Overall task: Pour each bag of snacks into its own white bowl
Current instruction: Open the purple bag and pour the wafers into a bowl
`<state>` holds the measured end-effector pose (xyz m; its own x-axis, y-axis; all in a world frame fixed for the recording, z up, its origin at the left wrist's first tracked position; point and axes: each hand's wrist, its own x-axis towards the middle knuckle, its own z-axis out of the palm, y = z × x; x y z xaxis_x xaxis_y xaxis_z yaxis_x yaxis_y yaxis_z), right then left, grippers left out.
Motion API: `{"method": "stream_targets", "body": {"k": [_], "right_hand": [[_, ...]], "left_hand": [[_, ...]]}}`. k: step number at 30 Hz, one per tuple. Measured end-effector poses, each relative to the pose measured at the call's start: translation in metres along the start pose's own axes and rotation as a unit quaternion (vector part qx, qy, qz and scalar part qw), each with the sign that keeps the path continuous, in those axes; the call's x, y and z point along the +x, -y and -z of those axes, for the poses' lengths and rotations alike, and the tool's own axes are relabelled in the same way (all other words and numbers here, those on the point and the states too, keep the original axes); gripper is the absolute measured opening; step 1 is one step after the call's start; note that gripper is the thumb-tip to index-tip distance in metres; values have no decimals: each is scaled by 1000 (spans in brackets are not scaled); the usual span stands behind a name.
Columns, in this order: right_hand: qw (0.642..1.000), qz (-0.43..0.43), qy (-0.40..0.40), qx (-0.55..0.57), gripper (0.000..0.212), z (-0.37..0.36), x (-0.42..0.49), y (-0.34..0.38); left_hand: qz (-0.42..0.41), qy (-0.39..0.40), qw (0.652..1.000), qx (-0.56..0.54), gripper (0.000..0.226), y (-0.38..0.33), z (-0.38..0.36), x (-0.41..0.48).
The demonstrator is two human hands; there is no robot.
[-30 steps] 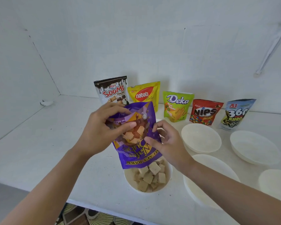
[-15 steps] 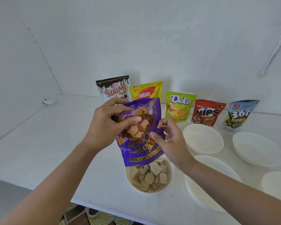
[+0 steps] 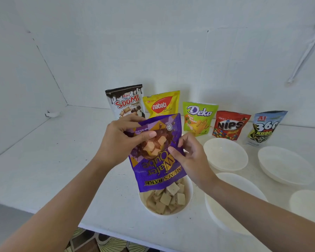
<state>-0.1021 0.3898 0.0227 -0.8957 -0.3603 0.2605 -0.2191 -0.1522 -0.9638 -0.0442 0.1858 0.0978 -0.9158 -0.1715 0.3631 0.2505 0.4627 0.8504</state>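
Observation:
A purple Wafer Cube bag (image 3: 157,166) hangs upside down, its mouth over a small white bowl (image 3: 189,190) holding several beige wafer cubes (image 3: 166,198). My left hand (image 3: 120,140) grips the bag's upper left part, thumb across its front. My right hand (image 3: 191,157) pinches the bag's right edge. Along the back wall stand the Soomi bag (image 3: 125,101), the yellow Nabati bag (image 3: 162,104), the green Deka bag (image 3: 198,118), the red Nips bag (image 3: 229,125) and the blue 360 bag (image 3: 265,128).
Empty white bowls lie to the right: one behind my right hand (image 3: 225,153), a large one under my right forearm (image 3: 240,182), one further right (image 3: 285,164) and one at the right edge (image 3: 307,202). The white table's front edge (image 3: 116,231) runs near the filled bowl.
Both hands have lifted the purple bag a little above the bowl. The view has shifted slightly; the bowl holds the same heap of wafers.

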Motion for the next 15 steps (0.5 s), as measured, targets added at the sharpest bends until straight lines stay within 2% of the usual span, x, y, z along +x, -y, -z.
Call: {"method": "stream_targets", "body": {"k": [2,6,12,15], "right_hand": [[1000,10,-8,9,25,1,4,4],[999,36,-26,18,25,2,14,17],[999,19,-16,23,25,-1,9,12],[1000,1,-13,28,25,0,4,5]], "left_hand": [[-10,-2,1000,-3,25,-2,2,2],[-15,58,998,-1,39,-17,12,7],[-17,24,999,18,21,-16,11,8],[-6,37,999,16,20,-12,8,4]]}}
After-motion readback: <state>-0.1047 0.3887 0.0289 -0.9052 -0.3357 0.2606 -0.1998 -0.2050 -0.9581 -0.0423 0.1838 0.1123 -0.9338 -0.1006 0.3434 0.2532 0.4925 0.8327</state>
